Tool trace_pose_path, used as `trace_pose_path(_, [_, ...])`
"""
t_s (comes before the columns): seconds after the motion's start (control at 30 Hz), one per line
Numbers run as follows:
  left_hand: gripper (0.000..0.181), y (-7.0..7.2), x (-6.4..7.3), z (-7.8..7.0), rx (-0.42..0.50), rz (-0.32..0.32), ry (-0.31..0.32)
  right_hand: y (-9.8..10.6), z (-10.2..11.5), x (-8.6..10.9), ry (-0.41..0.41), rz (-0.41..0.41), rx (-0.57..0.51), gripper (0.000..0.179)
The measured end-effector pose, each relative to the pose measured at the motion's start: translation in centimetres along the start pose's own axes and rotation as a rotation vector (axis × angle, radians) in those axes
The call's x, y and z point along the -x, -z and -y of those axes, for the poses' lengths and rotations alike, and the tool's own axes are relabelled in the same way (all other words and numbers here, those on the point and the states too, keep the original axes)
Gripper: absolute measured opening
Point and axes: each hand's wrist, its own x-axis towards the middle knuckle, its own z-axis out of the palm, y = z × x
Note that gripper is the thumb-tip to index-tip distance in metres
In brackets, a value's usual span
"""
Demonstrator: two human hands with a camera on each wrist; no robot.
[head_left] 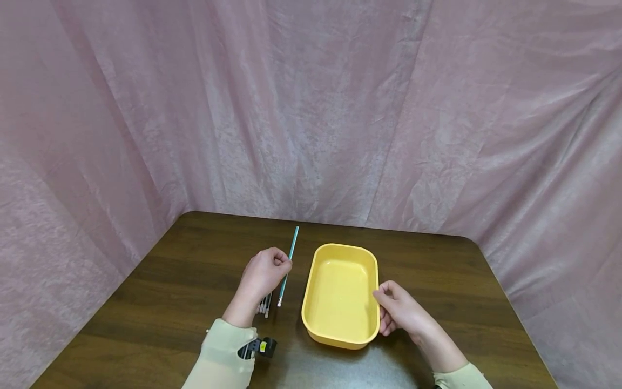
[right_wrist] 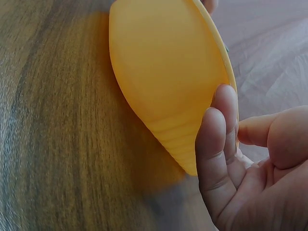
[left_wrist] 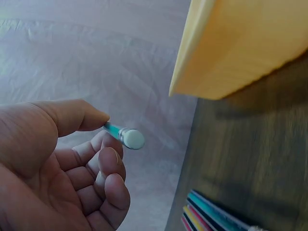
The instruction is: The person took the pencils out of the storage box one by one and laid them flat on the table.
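Note:
A teal pencil (head_left: 294, 241) with a white eraser (left_wrist: 134, 139) is pinched between the thumb and fingers of my left hand (head_left: 264, 273), raised above the table. Below that hand lie several more pencils (head_left: 264, 306), partly hidden by it in the head view; the left wrist view shows teal, red, yellow and dark ones (left_wrist: 214, 214). To the right stands a yellow rectangular tray (head_left: 342, 341), with nothing inside it. My right hand (head_left: 399, 308) grips the tray's right rim, thumb on the inner side and fingers against the outer wall (right_wrist: 163, 57).
The brown wooden table (head_left: 437, 270) has rounded far corners. Pink curtains (head_left: 311, 108) hang behind it and along both sides. A small black camera (head_left: 267, 347) is strapped at my left wrist.

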Motion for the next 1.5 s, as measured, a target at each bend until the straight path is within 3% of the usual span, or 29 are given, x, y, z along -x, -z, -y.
trace_pose_path(0.7, [0.016,2.3,-1.0,3.7,-0.095,-0.018,0.099,0.1,0.1,0.3,-0.002,0.001,0.006,0.021])
trace_pose_path(1.07, [0.018,3.2,-1.7,7.0,-0.119,0.005,0.123,0.1,0.1,0.2,-0.008,-0.008,0.010,0.023])
trace_pose_path(1.3, [0.019,3.3,-1.8,8.7,-0.144,0.029,0.162,0.1,0.0,0.1,-0.006,-0.010,0.009,0.023])
trace_pose_path(1.5, [0.019,2.7,-2.2,10.4,-0.170,0.068,0.195,0.2,-0.2,0.0,-0.002,-0.004,0.007,0.021])
